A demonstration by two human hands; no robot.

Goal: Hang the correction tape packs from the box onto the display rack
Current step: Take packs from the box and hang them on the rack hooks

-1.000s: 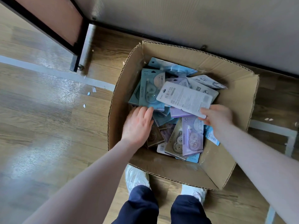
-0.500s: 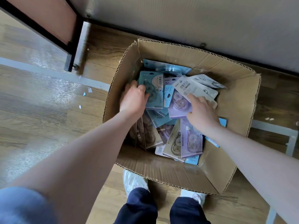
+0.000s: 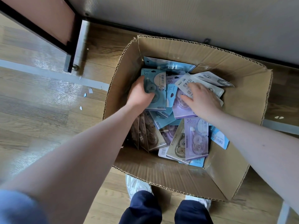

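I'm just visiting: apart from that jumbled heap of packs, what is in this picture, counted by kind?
Cardboard box: 1
Hands: 2, the left hand gripping a blue pack, the right hand flat on the heap
White shoes: 2
Packs: too piled up to count
Total: 5, leaving the packs out

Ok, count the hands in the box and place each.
2. The left hand grips a teal pack by the left wall of the box; the right hand lies spread on a purple pack and a grey pack. Neither is hidden.
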